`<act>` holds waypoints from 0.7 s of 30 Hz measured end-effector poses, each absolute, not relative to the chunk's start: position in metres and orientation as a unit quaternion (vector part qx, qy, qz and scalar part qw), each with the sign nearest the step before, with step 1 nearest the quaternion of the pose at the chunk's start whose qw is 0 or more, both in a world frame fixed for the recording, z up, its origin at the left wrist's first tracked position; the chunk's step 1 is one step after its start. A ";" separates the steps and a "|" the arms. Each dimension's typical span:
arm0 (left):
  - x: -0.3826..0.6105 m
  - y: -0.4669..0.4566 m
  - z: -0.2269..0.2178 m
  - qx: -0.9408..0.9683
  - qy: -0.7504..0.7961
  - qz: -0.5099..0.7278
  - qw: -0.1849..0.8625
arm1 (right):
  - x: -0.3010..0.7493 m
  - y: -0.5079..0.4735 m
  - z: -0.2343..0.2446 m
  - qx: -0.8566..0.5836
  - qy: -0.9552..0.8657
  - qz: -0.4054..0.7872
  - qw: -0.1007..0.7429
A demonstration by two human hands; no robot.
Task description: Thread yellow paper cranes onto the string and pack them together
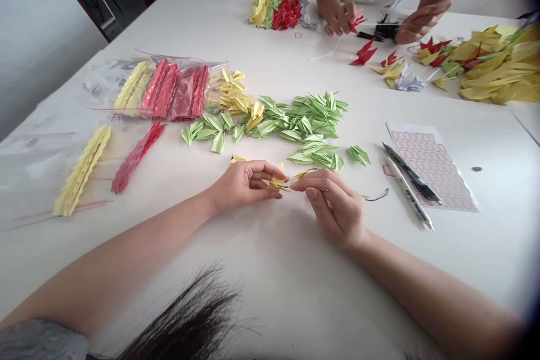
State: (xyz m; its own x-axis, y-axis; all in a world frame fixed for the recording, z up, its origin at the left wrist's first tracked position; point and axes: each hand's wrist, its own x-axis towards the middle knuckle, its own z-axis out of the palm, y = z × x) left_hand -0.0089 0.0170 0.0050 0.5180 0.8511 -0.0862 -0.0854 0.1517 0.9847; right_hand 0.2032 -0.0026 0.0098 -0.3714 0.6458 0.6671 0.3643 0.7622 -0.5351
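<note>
- Loose dark hair (181,315) and a grey sleeve (37,340) along the bottom edge, closest to the lens
- White bench (270,287) under everything, filling most of the view
- Heap of yellow, green and red paper cranes (493,67) at the far right
- Clear plastic bags (169,93) of packed red and yellow cranes, upper left
- Loose green paper cranes (291,121) spread just beyond the hands
- Sheet of pink-outlined labels (430,166) beside a black pen (411,174) and a white pen (409,197)
- Co-worker's hands (335,14) across the bench, pinching a red paper crane (356,22)
- Left hand (244,185), fingers curled, gripping a yellow paper crane (276,183) above the bench, between both hands
- Right hand (337,208), fingers closed at the crane, dark thread (379,196) trailing past it
</note>
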 end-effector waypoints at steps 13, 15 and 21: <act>-0.005 0.015 0.005 0.510 0.382 0.377 0.672 | 0.192 0.001 0.023 -0.465 -0.630 0.440 0.439; -0.004 0.015 0.005 0.513 0.389 0.382 0.663 | 0.191 0.003 0.024 -0.470 -0.616 0.461 0.433; -0.003 0.014 0.005 0.528 0.393 0.384 0.647 | 0.192 0.007 0.023 -0.478 -0.579 0.513 0.416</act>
